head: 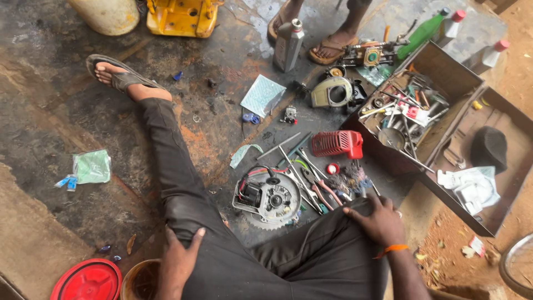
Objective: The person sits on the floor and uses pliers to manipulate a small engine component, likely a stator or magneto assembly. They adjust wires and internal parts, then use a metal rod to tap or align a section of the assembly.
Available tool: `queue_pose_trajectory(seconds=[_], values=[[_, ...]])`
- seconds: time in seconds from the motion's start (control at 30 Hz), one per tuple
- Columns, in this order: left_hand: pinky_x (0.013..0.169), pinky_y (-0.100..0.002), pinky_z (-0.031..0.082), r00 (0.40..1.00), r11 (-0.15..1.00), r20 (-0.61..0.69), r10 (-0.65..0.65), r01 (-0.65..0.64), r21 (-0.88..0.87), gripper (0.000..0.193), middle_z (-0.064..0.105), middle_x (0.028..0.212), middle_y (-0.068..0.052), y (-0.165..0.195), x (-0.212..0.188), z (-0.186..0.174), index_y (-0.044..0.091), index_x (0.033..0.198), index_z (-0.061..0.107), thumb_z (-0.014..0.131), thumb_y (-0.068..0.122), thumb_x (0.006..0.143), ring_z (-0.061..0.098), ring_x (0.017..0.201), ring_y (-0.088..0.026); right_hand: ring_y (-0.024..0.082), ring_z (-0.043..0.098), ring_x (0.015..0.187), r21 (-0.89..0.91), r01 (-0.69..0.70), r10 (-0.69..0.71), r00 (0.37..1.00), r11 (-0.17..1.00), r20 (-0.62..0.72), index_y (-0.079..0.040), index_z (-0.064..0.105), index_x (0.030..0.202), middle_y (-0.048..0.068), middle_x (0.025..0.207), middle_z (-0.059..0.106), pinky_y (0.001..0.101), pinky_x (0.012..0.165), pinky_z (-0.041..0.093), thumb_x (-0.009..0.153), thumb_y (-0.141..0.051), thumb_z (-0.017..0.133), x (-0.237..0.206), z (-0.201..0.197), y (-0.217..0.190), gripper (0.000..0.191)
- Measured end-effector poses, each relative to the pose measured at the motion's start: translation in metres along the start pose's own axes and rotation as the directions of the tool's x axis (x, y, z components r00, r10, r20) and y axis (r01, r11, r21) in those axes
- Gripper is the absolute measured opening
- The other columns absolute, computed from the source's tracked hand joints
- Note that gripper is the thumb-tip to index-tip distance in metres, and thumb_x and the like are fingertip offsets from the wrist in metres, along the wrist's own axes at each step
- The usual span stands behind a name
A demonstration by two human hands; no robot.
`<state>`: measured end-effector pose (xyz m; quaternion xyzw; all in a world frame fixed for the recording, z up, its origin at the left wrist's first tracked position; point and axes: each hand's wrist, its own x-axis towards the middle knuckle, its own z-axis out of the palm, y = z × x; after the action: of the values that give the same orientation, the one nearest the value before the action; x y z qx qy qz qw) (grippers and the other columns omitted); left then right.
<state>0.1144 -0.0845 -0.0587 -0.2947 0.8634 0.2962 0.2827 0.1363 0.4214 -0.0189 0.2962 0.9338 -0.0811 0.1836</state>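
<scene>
- Stained, oily concrete floor (66, 111) fills the view, with bare earth at the right edge.
- Seated person's left hand (176, 262) lies palm-down on the left thigh of the dark trousers (183, 189), thumb spread from the fingers, holding nothing.
- Right hand (380, 220), an orange band (392, 249) at its wrist, rests on the bent right knee, fingers spread loosely over the cloth, empty.
- Left leg stretches out across the floor to a sandalled foot (114, 75).
- Nearest the right hand, just beyond the knee: a cluster of pliers and screwdrivers (313, 180) and a small red cap (332, 168).
- Between the legs sits a round engine part with a toothed ring (269, 200), wires attached.
- Beyond the tools lies a red vented cover (336, 144); further off, a grey engine housing (332, 92) and a grey bottle (288, 44).
- Open metal toolbox (444, 72) crowded with tools stands at right.
- Another person's sandalled feet (333, 47) stand at the top.
- Red lid (88, 279) and a bucket (140, 280) sit beside the left hand.
</scene>
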Motion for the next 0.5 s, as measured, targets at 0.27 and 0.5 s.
queue_pose_trajectory(seconds=[0.27, 0.5], values=[[0.115, -0.05, 0.043, 0.987, 0.996, -0.151, 0.052, -0.063, -0.069, 0.135, 0.043, 0.151, -0.038, 0.002, 0.039, 0.014, -0.012, 0.156, 0.024, 0.078, 0.075, 0.067, 0.048, 0.139, -0.047, 0.046, 0.059, 0.125, -0.178, 0.116, -0.121, 0.993, 0.977, -0.014, -0.014, 0.057, 0.141, 0.017, 0.141, 0.058, 0.0513, 0.103, 0.051, 0.088, -0.073, 0.052, 0.034, 0.006, -0.013, 0.079], [0.113, -0.053, 0.036, 0.957, 0.984, -0.276, 0.089, -0.127, -0.124, 0.138, 0.042, 0.149, -0.037, -0.014, 0.073, 0.035, -0.011, 0.154, 0.028, 0.087, 0.071, 0.06, 0.043, 0.139, -0.048, 0.046, 0.045, 0.137, -0.349, 0.086, -0.173, 0.958, 0.933, -0.229, -0.022, 0.049, 0.15, 0.01, 0.152, 0.049, 0.0577, 0.102, 0.044, 0.086, -0.074, 0.052, -0.032, -0.016, -0.044, 0.083]])
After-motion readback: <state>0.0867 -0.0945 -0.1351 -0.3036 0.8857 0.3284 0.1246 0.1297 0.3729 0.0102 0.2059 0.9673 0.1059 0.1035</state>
